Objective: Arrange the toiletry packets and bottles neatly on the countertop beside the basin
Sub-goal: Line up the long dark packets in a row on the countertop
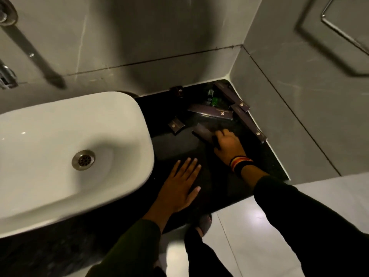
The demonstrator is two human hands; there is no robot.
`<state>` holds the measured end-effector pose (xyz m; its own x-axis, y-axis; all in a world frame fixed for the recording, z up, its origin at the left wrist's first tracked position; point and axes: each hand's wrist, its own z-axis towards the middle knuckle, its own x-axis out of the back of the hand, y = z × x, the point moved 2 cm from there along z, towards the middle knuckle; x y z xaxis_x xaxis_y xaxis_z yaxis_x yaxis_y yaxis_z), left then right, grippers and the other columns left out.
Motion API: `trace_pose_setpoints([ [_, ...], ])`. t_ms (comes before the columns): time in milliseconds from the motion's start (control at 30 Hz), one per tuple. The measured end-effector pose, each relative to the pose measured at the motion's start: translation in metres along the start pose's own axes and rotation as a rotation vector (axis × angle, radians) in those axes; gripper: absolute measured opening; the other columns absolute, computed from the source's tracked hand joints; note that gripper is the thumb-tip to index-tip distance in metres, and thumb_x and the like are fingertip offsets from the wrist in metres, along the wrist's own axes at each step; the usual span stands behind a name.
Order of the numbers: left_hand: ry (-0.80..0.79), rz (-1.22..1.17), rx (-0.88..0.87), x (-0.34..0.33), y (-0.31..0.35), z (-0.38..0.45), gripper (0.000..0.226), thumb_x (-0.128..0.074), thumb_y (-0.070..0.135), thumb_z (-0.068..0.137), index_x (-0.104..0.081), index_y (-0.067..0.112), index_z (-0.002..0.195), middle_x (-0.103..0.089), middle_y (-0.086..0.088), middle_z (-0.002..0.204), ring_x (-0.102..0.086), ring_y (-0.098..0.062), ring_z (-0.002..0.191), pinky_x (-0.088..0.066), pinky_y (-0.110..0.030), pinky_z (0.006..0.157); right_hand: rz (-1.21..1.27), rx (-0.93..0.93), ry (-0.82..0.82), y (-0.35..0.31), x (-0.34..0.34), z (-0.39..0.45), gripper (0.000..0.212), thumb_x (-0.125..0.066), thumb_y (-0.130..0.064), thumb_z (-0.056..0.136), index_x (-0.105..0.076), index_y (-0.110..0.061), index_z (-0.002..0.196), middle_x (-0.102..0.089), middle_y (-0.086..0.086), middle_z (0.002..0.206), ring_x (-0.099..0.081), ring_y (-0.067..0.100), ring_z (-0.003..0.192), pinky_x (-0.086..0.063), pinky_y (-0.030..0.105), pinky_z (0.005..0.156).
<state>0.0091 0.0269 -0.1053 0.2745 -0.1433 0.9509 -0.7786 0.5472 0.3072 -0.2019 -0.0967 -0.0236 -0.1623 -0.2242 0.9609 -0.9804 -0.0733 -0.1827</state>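
Several dark brown toiletry packets lie scattered on the black countertop (175,144) right of the white basin (60,148). My right hand (227,144) grips a blurred flat packet (203,131). A long packet (211,112) lies just behind it, two more long packets (247,120) lean along the right wall, a small square packet (176,125) sits near the basin, and another small one (177,91) stands at the back wall. Small green bottles (214,100) lie in the back corner. My left hand (179,186) rests flat on the counter, fingers apart, holding nothing.
Grey tiled walls close the corner behind and to the right. A chrome tap (30,50) juts over the basin at upper left. A metal towel rail (343,27) hangs on the right wall. White floor tiles (249,226) and my sandalled foot (203,222) lie below the counter's front edge.
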Motion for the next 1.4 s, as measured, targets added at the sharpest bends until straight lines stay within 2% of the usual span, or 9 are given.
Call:
trace_pose_setpoints([
  [167,-0.037,0.043,-0.217,0.005,-0.025,-0.031,0.071,-0.041,0.047,0.111,-0.03,0.014,0.172,-0.02,-0.01,0.182,-0.017,-0.031,0.168,-0.008,-0.05,0.134,0.417,-0.177,0.064,-0.019,-0.017,-0.08,0.062,-0.077,-0.021,0.072,-0.055,-0.016,0.13,-0.055,0.013,0.125,-0.055,0.034,0.116,-0.045,0.041,0.101],
  [500,-0.045,0.067,-0.319,0.015,-0.042,-0.042,0.069,-0.035,0.045,0.111,-0.029,0.014,0.172,-0.024,-0.009,0.181,-0.016,-0.029,0.169,-0.016,-0.053,0.135,0.546,-0.276,0.035,-0.034,-0.042,-0.124,0.072,-0.08,-0.028,0.076,-0.046,-0.019,0.14,-0.053,0.007,0.134,-0.057,0.022,0.118,-0.05,0.039,0.102],
  [633,-0.019,0.026,-0.3,0.016,-0.041,-0.039,0.066,-0.036,0.042,0.111,-0.033,0.015,0.171,-0.028,-0.009,0.179,-0.021,-0.029,0.168,-0.012,-0.05,0.134,0.591,-0.316,0.177,-0.009,-0.022,-0.104,0.059,-0.077,-0.027,0.08,-0.054,-0.016,0.133,-0.061,0.008,0.126,-0.063,0.02,0.108,-0.051,0.032,0.096],
  [700,-0.021,-0.012,-0.289,0.016,-0.041,-0.038,0.066,-0.037,0.04,0.111,-0.034,0.015,0.171,-0.028,-0.008,0.179,-0.021,-0.029,0.168,-0.01,-0.049,0.134,0.565,-0.318,0.2,0.008,-0.008,-0.084,0.052,-0.075,-0.025,0.082,-0.057,-0.017,0.13,-0.063,0.009,0.124,-0.065,0.023,0.108,-0.049,0.028,0.093],
  [867,-0.028,-0.09,-0.274,0.011,-0.044,-0.038,0.064,-0.04,0.036,0.112,-0.032,0.018,0.172,-0.022,-0.004,0.182,-0.013,-0.025,0.17,-0.013,-0.052,0.135,0.376,-0.231,0.14,0.026,0.02,-0.004,0.049,-0.067,-0.024,0.087,-0.053,-0.02,0.133,-0.057,0.01,0.136,-0.056,0.03,0.124,-0.045,0.041,0.106],
  [1033,-0.015,-0.106,-0.256,0.013,-0.041,-0.037,0.066,-0.045,0.034,0.109,-0.032,0.019,0.172,-0.022,-0.002,0.182,-0.015,-0.023,0.17,-0.013,-0.05,0.135,0.192,-0.03,0.02,0.012,0.018,0.079,0.063,-0.064,-0.018,0.086,-0.044,-0.014,0.145,-0.048,0.016,0.147,-0.046,0.035,0.136,-0.037,0.044,0.113],
  [1133,-0.001,-0.085,-0.246,0.013,-0.041,-0.039,0.066,-0.045,0.035,0.109,-0.033,0.02,0.172,-0.024,-0.002,0.181,-0.016,-0.022,0.169,-0.014,-0.05,0.135,-0.011,0.005,-0.069,-0.001,0.01,0.112,0.073,-0.064,-0.024,0.086,-0.033,-0.014,0.151,-0.034,0.015,0.157,-0.034,0.036,0.144,-0.031,0.054,0.115],
  [1267,-0.008,-0.079,-0.247,0.013,-0.039,-0.04,0.066,-0.044,0.035,0.11,-0.031,0.02,0.173,-0.02,0.0,0.182,-0.013,-0.021,0.17,-0.014,-0.05,0.135,-0.195,-0.051,-0.012,-0.008,0.017,0.115,0.062,-0.065,-0.034,0.086,-0.044,-0.012,0.14,-0.051,0.018,0.138,-0.047,0.04,0.128,-0.034,0.053,0.106],
  [1400,-0.019,-0.083,-0.256,0.013,-0.04,-0.04,0.066,-0.046,0.035,0.11,-0.03,0.02,0.173,-0.02,-0.001,0.182,-0.014,-0.022,0.17,-0.018,-0.052,0.134,-0.017,-0.114,-0.023,-0.002,0.023,0.08,0.051,-0.069,-0.045,0.079,-0.061,-0.011,0.117,-0.063,0.018,0.12,-0.062,0.038,0.109,-0.048,0.043,0.092],
])
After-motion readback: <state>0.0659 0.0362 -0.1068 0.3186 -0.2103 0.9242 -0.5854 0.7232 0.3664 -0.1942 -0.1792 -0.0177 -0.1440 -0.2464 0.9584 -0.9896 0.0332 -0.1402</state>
